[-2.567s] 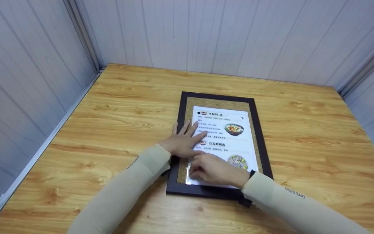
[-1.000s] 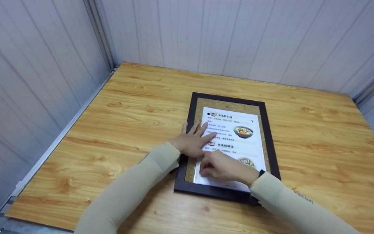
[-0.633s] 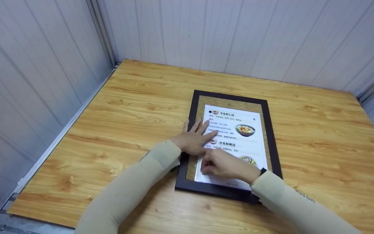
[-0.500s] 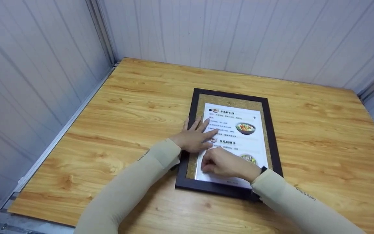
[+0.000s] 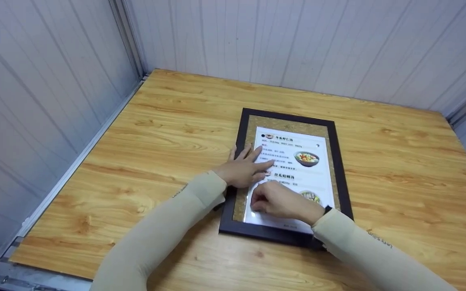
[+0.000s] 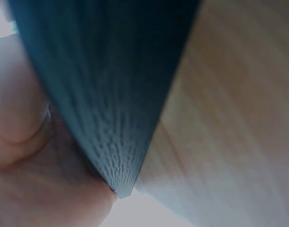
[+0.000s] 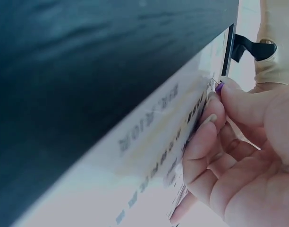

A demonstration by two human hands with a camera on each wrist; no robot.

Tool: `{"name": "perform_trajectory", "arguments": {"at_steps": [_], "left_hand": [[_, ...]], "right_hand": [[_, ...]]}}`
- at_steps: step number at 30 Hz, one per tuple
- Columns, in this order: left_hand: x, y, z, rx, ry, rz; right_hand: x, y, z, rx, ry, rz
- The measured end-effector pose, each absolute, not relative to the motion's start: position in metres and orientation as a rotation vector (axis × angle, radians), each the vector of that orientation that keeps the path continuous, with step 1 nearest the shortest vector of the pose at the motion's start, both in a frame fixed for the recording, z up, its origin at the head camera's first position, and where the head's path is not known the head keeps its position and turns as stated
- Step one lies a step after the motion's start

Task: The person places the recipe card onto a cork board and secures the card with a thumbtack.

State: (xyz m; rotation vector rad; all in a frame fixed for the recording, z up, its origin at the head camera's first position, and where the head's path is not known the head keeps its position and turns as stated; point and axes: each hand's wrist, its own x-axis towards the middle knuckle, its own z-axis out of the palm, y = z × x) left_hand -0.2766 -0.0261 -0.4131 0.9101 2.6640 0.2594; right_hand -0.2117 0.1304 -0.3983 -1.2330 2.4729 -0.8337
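Head view: menu sheet (image 5: 297, 169) lies under right hand (image 5: 283, 201).

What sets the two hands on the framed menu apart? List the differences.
The left hand lies flat with fingers spread, across the frame edge onto the menu sheet; the right hand has curled fingers working at the sheet's lower left edge. The left hand sits farther up the frame, the right hand nearer the bottom. Both wear beige sleeves.

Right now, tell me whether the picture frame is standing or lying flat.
Lying flat: the picture frame rests face up on the table, with both hands on it.
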Motion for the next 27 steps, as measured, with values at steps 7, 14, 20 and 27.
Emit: {"name": "perform_trajectory", "arguments": {"at_steps": [7, 14, 20, 27], "left_hand": [[-0.2767, -0.0235, -0.4115, 0.897, 2.66, 0.243], [-0.2745, -0.027, -0.4129, 0.868, 2.666, 0.219], [-0.2712, -0.0292, -0.4139, 0.883, 2.663, 0.216], [-0.274, -0.0241, -0.4123, 0.89, 2.669, 0.169]], "right_hand": [[-0.2102, 0.1316, -0.3968, -1.234, 2.468, -0.796], [-0.2107, 0.1281, -0.3992, -1.194, 2.468, -0.805], [-0.2079, 0.1281, -0.4007, -1.285, 2.463, -0.764], [-0.2093, 0.1316, -0.3993, -1.362, 2.485, -0.734]]}}
